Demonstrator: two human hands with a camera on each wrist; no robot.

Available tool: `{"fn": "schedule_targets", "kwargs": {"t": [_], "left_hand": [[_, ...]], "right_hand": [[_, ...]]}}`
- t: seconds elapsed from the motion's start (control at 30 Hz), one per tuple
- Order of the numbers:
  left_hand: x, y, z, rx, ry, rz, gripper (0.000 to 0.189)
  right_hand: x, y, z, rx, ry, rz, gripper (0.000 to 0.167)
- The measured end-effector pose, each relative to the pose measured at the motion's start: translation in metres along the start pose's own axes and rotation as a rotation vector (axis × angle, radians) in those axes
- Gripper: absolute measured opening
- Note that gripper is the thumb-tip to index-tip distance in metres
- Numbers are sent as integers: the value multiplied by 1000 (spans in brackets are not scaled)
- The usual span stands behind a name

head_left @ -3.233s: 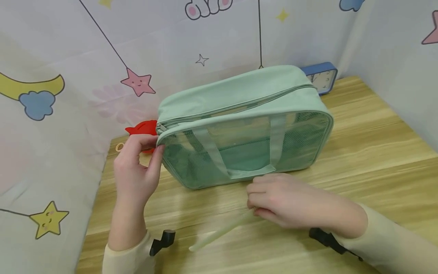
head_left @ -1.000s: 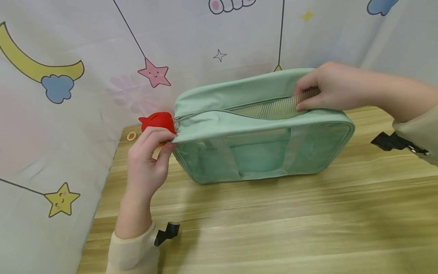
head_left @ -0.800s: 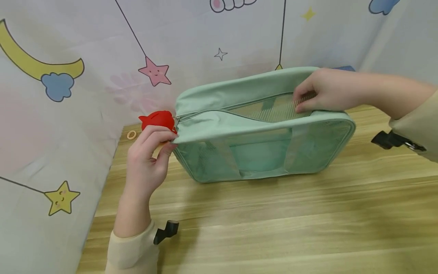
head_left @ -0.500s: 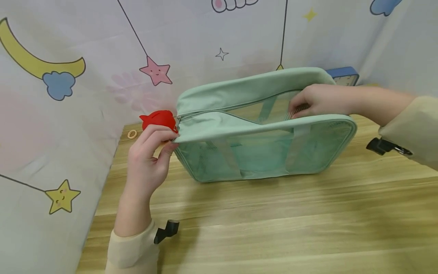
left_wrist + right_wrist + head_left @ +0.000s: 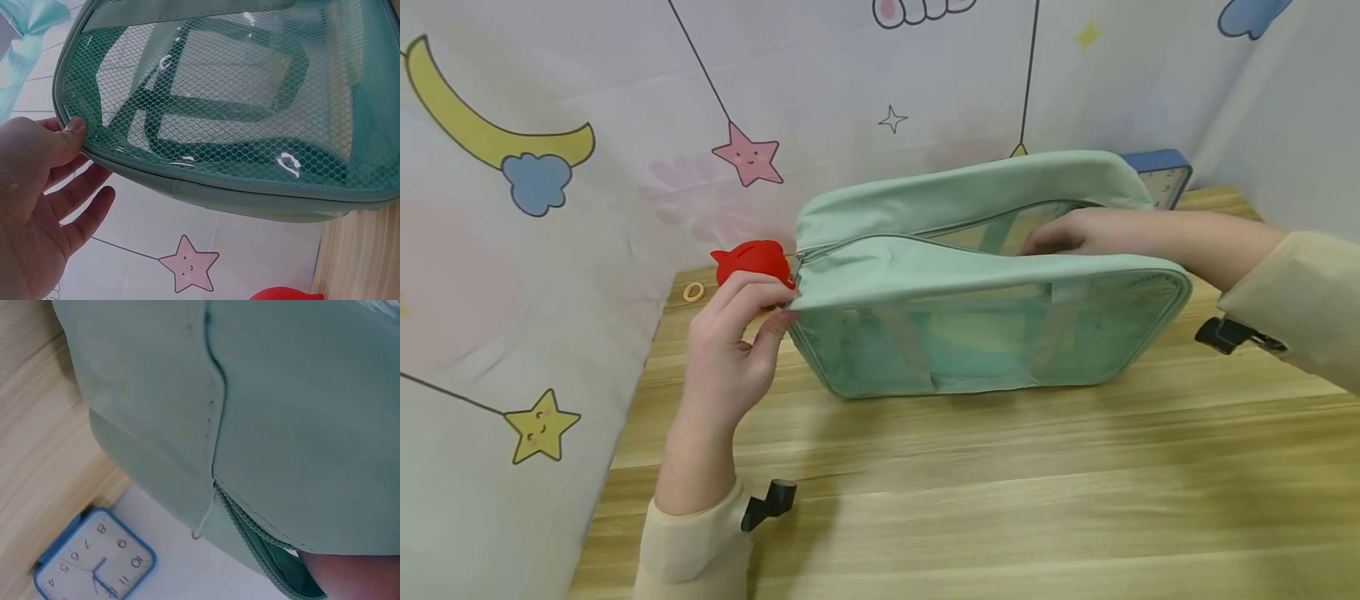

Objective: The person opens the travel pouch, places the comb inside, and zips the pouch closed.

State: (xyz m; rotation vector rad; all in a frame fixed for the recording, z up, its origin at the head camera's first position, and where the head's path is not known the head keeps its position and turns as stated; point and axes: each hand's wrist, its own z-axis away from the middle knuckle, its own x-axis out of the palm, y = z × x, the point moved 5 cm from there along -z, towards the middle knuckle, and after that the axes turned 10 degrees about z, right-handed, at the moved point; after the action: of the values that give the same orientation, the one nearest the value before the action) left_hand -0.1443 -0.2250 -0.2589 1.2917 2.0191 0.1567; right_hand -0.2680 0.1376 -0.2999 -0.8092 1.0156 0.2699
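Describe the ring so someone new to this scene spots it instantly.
On the table is a green bag. Beyond its left end in the head view is a red object, and the ring lies left of that. It's the small tan loop, open in the middle, unlike the bulkier red object.

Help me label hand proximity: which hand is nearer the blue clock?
Right: the right hand is inside the green bag, in the half nearer the blue clock; the left hand grips the bag's opposite end.

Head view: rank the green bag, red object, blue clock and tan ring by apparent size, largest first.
1. Green bag
2. Red object and blue clock: both partly hidden, too close to rank
3. Tan ring
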Motion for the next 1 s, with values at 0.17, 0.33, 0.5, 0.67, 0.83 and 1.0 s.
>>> {"fn": "schedule_targets", "kwargs": {"t": [0.17, 0.33, 0.5, 0.67, 0.83, 1.0], "left_hand": [[-5, 1, 1, -12, 10, -2, 17], [-7, 1, 1, -18, 26, 11, 16], [-6, 0, 2, -49, 47, 11, 12], [0, -1, 2, -58, 63, 17, 11], [-1, -1, 1, -55, 83, 16, 11], [0, -4, 1, -58, 92, 21, 12]], "right_hand": [[-6, -9, 2, -17, -34, -32, 31], [-26, -29, 11, -64, -94, -16, 35], [-47, -58, 19, -62, -36, 152, 39], [-51, -99, 21, -134, 31, 308, 35], [-56, -156, 2, -200, 113, 492, 29], [-48, -211, -31, -145, 96, 698, 23]]}}
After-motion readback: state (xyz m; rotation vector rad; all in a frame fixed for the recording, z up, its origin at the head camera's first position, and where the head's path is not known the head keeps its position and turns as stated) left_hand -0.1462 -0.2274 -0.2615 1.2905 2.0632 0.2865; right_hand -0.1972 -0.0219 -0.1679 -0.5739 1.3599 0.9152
